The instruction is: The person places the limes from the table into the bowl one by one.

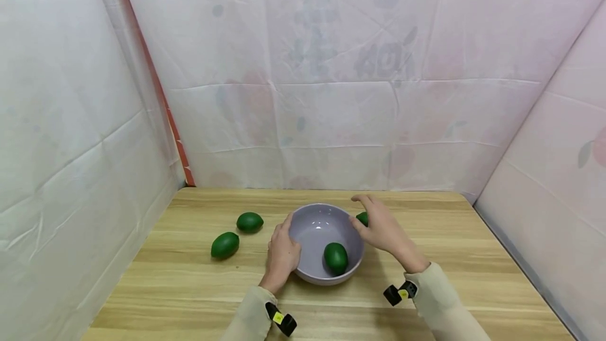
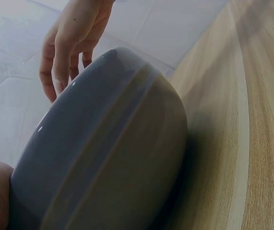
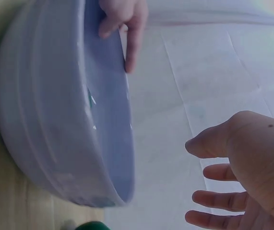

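A round, glossy lilac-grey bowl (image 1: 310, 249), apparently ceramic, is set mouth up on the pale wood-grained table (image 1: 303, 312). Being circular, no long axis is shown by it. Inside, towards 5 o'clock, a smooth dark-green lime-shaped fruit (image 1: 335, 258) is rested on the bowl's wall, its long axis laid roughly from 11 to 5.

The rim is gripped at 9 o'clock by the left hand (image 1: 283, 254), thumb inside and fingers along the outside. Steady, light pressure there would be judged enough; a hard push could tip or slide the bowl.

Just outside the rim, at 2 o'clock, a second green fruit (image 1: 362, 218) is mostly hidden by the right hand (image 1: 385, 230), so its axis cannot be told. That hand's thumb and fingers are held wide apart with nothing between them, and in the right wrist view they are seen clear of the bowl. The fruit is probably best pinched across its middle, since a rounded skin may roll, and the knuckles are best kept clear of the rim.

Farther out, a third green fruit (image 1: 250, 222) is found between 9 and 10 o'clock, its tip pointed to 3; at 9 o'clock a fourth green fruit (image 1: 224, 246) is angled from 2 to 8.
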Demonstrator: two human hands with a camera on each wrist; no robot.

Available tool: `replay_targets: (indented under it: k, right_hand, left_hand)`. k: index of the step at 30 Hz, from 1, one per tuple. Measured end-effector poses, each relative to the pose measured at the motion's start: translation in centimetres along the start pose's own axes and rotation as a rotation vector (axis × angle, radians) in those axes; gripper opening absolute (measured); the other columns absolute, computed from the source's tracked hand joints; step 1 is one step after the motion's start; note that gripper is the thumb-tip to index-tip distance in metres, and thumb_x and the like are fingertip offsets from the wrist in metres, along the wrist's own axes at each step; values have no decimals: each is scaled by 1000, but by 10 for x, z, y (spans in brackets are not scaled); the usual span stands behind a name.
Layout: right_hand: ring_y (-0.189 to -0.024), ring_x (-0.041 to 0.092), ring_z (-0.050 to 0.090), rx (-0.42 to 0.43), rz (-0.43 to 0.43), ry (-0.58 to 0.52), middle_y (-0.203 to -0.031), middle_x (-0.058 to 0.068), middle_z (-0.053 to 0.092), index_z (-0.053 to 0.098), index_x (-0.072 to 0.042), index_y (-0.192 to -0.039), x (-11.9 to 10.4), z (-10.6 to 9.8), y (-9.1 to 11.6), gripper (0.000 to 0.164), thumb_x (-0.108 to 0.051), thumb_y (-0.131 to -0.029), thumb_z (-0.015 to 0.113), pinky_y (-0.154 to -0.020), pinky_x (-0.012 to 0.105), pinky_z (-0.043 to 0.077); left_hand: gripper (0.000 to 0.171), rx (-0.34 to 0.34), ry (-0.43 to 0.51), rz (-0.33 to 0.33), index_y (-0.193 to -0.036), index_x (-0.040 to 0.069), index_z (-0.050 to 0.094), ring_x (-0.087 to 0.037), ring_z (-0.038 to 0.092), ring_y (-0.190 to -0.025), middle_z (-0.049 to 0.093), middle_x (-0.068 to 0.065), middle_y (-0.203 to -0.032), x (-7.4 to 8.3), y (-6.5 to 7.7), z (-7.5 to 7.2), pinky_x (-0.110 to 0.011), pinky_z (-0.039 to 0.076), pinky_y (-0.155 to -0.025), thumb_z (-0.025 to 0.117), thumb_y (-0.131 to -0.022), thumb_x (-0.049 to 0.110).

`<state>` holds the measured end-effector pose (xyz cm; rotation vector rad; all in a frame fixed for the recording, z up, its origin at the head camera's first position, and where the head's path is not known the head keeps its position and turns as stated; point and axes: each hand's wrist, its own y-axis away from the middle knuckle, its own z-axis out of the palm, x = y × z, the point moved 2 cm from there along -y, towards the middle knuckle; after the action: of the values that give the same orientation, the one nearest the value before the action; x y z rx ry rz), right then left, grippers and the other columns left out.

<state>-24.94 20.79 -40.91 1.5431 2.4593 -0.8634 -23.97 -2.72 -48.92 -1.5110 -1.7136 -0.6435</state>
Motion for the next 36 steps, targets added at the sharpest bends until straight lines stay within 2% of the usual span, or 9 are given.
replay_targets:
  k: [13,19,25,36]
  right_hand:
    - [-122,51,57,8,37,3,-135,33,57,52,7,-137,30,-3,-3,50,-11,-93,67,-99,65,48]
    - [-123,50,56,-12,68,3,-135,32,57,52,6,-136,40,1,-3,47,-12,-94,65,-100,65,47]
    - [-115,49,59,-13,82,11,-128,32,60,55,6,-133,49,6,-3,44,-11,-94,66,-94,63,49]
    - [-115,49,59,-75,117,21,-126,34,60,55,7,-132,64,20,-1,44,-11,-93,67,-93,63,50]
  left_hand:
    - [77,-7,8,1,-151,22,49,-40,60,-125,59,-17,-141,-1,1,1,-59,53,-99,60,-82,-8]
    - [78,-7,4,-2,-151,23,49,-40,60,-126,59,-17,-141,-2,0,1,-58,53,-99,59,-81,-9]
    - [77,-4,3,12,-151,23,49,-40,60,-126,59,-17,-141,-1,0,1,-58,52,-100,58,-81,-9]
    - [79,-10,0,-12,-151,26,49,-40,60,-125,58,-16,-142,0,-1,1,-59,52,-99,59,-81,-9]
